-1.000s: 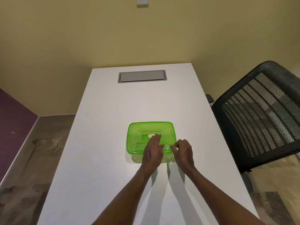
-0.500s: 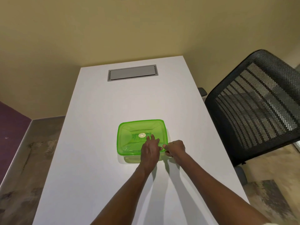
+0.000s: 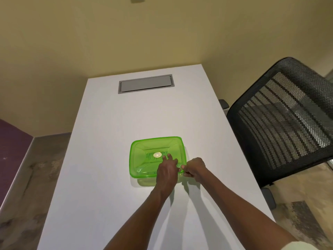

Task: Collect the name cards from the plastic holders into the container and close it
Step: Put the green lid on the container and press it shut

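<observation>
Green container (image 3: pixel 144 182) near the middle of the white table (image 3: pixel 108 177), lid (image 3: pixel 144 159) on. Since a second earlier the right hand (image 3: pixel 194 168) had closed in, pinching the lid's near right corner; left hand (image 3: pixel 166 173) pressed flat, fingers extended. Closing appeared nearly finished.

The lid (image 3: pixel 152 156) tints and blurs whatever is inside the container (image 3: pixel 146 181). The left hand (image 3: pixel 166 173) covers the lid's near right part. The right hand (image 3: pixel 195 168) hides the lid's near right corner, fingers (image 3: pixel 186 173) curled under. The chair (image 3: pixel 284 120) is cut off at right, the table (image 3: pixel 108 177) at bottom.
</observation>
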